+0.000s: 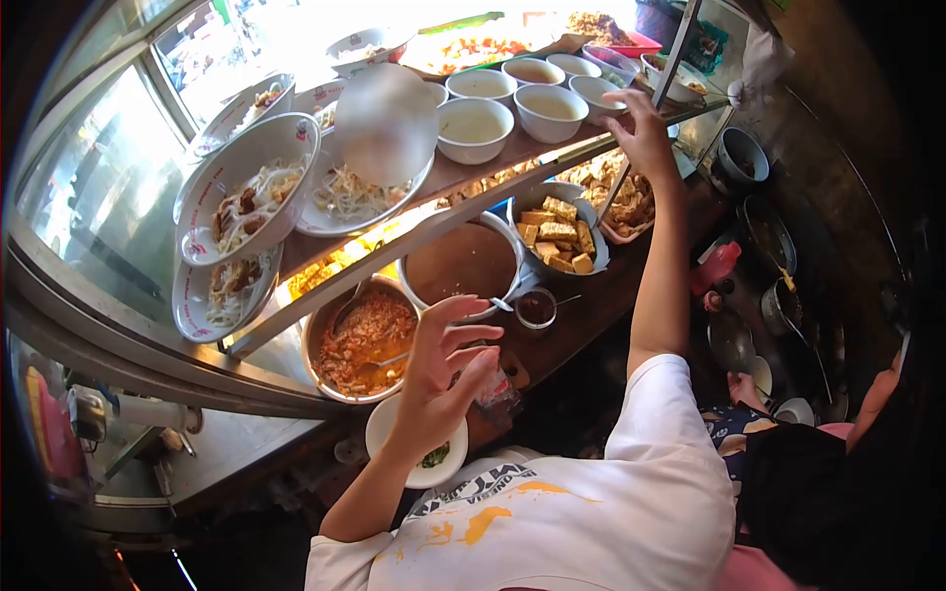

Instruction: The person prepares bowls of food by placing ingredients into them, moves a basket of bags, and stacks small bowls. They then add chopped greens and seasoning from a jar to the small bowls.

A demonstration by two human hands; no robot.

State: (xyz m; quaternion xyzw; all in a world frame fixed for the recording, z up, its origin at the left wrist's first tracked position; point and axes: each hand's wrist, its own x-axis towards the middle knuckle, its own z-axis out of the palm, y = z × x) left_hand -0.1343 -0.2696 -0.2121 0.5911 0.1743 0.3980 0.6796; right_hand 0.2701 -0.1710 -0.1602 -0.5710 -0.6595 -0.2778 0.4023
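My right hand [639, 126] reaches to the upper shelf, thumb and fingers at the rim of a small white bowl [597, 96] at the right end of the bowls of pale broth [475, 123]. Whether it grips the rim is hard to tell. My left hand [445, 362] is raised with fingers spread and nothing in it, above a white plate with chopped greens [434, 455]. Beyond that hand are a pot of red stew [365, 335], a large pot of brown sauce [461, 258] and a small cup of dark sauce [535, 308].
Bowls of noodles and sprouts [248, 202] stand at the left of the shelf, whose metal edge [394, 258] crosses the view. Fried tofu [559, 231] sits in a bowl below. At the right are pans [769, 231] and another person's hand [746, 390].
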